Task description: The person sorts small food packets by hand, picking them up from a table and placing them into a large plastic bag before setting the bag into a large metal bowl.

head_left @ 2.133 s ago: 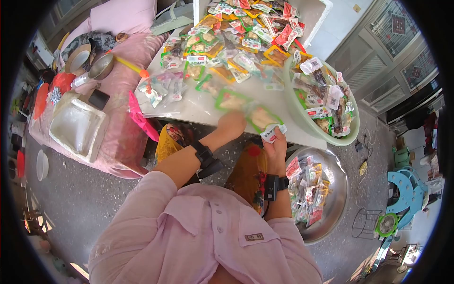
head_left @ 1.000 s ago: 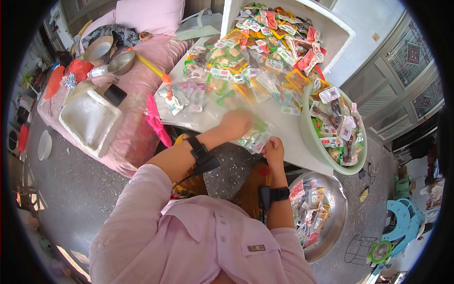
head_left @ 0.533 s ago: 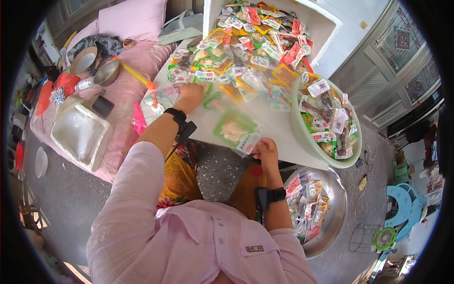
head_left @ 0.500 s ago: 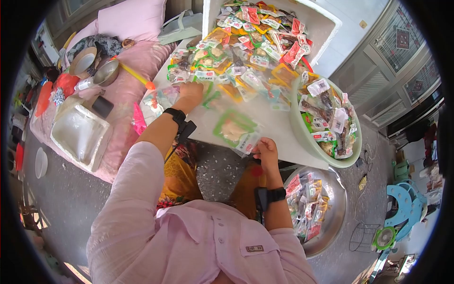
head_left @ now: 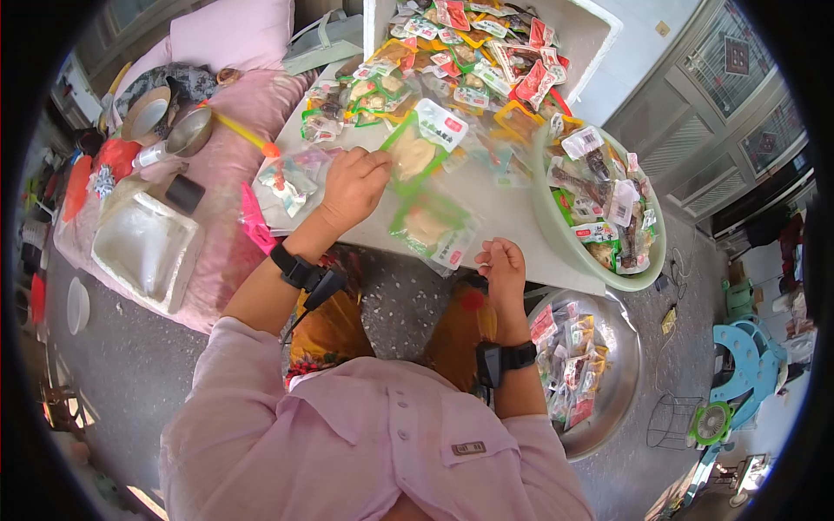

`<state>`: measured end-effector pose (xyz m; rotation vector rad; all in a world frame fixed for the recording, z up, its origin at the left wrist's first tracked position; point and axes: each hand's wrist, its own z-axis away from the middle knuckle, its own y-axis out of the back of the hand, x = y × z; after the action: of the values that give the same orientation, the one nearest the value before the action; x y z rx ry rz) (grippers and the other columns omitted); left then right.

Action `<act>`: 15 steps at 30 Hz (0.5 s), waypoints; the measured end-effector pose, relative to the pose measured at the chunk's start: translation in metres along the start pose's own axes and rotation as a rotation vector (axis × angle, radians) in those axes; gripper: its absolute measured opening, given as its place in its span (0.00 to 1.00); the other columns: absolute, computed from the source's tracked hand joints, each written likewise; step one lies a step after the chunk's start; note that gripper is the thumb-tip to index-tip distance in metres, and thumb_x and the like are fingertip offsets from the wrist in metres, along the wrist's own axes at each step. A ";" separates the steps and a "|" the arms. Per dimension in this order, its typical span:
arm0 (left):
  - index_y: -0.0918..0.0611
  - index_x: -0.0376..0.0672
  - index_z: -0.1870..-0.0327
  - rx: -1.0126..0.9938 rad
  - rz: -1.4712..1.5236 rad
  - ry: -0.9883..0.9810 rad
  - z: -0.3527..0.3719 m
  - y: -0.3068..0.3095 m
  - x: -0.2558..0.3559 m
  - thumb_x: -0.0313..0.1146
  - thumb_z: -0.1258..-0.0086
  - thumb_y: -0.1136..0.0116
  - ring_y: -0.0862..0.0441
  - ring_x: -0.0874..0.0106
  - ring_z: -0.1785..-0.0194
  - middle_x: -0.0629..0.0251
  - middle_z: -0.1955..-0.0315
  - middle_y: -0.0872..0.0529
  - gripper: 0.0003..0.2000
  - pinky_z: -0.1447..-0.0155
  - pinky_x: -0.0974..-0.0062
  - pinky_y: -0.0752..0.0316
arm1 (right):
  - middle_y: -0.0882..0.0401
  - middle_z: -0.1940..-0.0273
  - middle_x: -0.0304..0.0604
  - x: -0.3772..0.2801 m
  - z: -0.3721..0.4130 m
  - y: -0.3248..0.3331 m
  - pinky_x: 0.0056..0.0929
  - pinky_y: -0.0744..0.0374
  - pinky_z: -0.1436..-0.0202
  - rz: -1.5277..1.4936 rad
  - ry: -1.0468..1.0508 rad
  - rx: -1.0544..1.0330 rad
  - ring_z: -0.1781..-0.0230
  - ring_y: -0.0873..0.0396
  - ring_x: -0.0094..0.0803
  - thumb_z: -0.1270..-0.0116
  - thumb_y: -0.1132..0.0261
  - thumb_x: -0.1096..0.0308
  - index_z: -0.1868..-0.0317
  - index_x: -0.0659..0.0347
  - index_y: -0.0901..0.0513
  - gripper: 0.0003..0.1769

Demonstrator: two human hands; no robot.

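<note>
Pulled left hand back from the pile, now gripping a green packet above the table; kept right hand loosely curled, empty, beside second packet.

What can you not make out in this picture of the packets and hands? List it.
Head view: print on the raised packet in the left hand is too small to read.
Head view: curled fingers hide whether the right hand has a grip on the lower packet.
Head view: the top edge cuts off the table.
</note>
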<state>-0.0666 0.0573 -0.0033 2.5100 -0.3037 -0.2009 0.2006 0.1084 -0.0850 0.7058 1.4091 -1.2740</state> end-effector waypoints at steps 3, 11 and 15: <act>0.25 0.40 0.75 -0.039 0.149 -0.183 0.009 0.012 0.028 0.26 0.58 0.47 0.29 0.68 0.66 0.68 0.66 0.24 0.07 0.66 0.71 0.32 | 0.27 0.62 0.42 -0.019 0.008 0.000 0.24 0.26 0.67 -0.236 -0.088 -0.135 0.65 0.26 0.29 0.38 0.49 0.63 0.56 0.64 0.33 0.15; 0.26 0.38 0.76 -0.177 0.555 -0.446 0.035 0.020 0.081 0.26 0.60 0.45 0.29 0.64 0.60 0.63 0.64 0.27 0.08 0.62 0.70 0.28 | 0.28 0.56 0.47 -0.014 0.008 0.012 0.37 0.25 0.57 -0.361 -0.293 -0.501 0.57 0.26 0.37 0.40 0.48 0.68 0.51 0.66 0.34 0.17; 0.26 0.39 0.66 -0.235 0.462 -0.184 0.046 0.023 0.089 0.26 0.56 0.43 0.31 0.64 0.55 0.61 0.61 0.29 0.14 0.54 0.70 0.31 | 0.28 0.57 0.48 -0.022 0.026 0.015 0.37 0.24 0.57 -0.333 -0.293 -0.431 0.59 0.25 0.38 0.40 0.50 0.73 0.51 0.67 0.33 0.16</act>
<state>0.0060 -0.0090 -0.0339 2.1259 -0.8688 -0.2621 0.2280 0.0924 -0.0654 -0.0104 1.5233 -1.2050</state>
